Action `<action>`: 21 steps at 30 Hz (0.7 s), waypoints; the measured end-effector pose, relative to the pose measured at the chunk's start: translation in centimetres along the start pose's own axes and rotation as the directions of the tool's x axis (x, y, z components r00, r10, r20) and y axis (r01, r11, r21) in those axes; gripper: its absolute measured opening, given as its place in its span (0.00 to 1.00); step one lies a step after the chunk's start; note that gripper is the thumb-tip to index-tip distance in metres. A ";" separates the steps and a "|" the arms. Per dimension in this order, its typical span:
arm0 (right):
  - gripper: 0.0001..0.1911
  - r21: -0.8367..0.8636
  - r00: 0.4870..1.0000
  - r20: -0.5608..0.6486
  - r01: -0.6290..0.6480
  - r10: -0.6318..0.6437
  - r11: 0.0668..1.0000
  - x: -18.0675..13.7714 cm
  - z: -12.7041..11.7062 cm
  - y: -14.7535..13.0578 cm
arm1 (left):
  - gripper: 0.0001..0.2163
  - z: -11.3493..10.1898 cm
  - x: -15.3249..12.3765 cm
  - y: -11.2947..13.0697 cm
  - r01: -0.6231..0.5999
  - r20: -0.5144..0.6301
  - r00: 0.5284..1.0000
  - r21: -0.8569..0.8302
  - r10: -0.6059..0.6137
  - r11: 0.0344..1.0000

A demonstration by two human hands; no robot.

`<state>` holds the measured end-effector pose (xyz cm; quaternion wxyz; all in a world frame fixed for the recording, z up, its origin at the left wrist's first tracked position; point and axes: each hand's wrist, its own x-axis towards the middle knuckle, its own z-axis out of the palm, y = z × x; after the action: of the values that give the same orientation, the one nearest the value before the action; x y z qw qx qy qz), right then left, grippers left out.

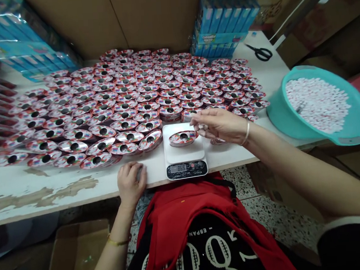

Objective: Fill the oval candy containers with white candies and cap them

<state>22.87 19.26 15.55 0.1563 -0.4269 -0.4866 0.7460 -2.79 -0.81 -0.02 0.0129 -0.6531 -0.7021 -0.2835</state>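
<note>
While a single round foil-topped container (pixel 183 138) sits centred on the white platform of the digital kitchen scale (pixel 185 151), the right hand (pixel 219 125) hovers just above and to the right of it, fingers pinched together on what appear to be small white pieces; the exact contents of the pinch are too small to confirm. This position places the fingertips near the dark central opening of the container, which faces upward.

The left hand (pixel 131 183) rests on the near edge of the counter (pixel 48 189), lower centre of the frame, just left of the scale. Its fingers are curled loosely; whether they enclose anything cannot be told.

The scale stands at the counter's near edge, directly in front of the person, with its display facing the person so that it can be read from above.

The teal basin (pixel 349 133), at the right of the frame, holds a heap of small white and pink pieces. It overhangs the counter edge on the side of the right hand, within reach of that arm.

Many like containers (pixel 140 92) lie in overlapping rows across the middle of the counter, openings upward, beyond and to the left of the scale.

Black scissors (pixel 260 52) lie at the upper right, beside stacked blue cartons (pixel 222 29).
</note>
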 end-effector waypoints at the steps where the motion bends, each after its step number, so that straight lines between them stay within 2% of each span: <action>1: 0.07 0.065 1.000 0.005 -0.030 0.030 0.997 -0.4 -0.5 0.0 | 0.04 0.0 0.0 0.0 0.001 -0.001 1.000 0.000 -0.001 1.000; 2: 0.05 0.106 0.998 0.013 -0.057 0.056 0.993 -0.8 -1.0 0.1 | 0.04 0.1 -0.1 -0.1 0.003 -0.003 1.000 0.000 -0.003 1.000; 4: 0.08 0.139 0.996 0.021 -0.090 0.088 0.986 -1.5 -1.8 0.5 | 0.04 0.1 -0.1 -0.1 0.008 -0.005 1.000 0.001 -0.008 1.000; 8: 0.10 0.147 0.997 -0.027 -0.061 0.065 0.987 -1.9 -2.3 1.9 | 0.04 0.2 -0.2 -0.1 0.011 -0.001 1.000 0.002 -0.011 1.000; 12: 0.16 0.100 0.997 -0.057 -0.038 0.044 0.994 -1.5 -1.8 2.6 | 0.04 0.1 -0.2 -0.1 0.021 0.011 1.000 0.002 -0.021 1.000; 21: 0.19 0.106 0.999 -0.030 0.018 -0.015 0.994 -1.1 0.0 2.4 | 0.05 0.2 -0.5 -0.6 0.074 0.048 0.996 -0.005 -0.074 0.997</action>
<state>23.99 17.40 13.98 0.1918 -0.4247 -0.4473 0.7634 -3.21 -1.19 -0.60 -0.0168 -0.6334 -0.7249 -0.2704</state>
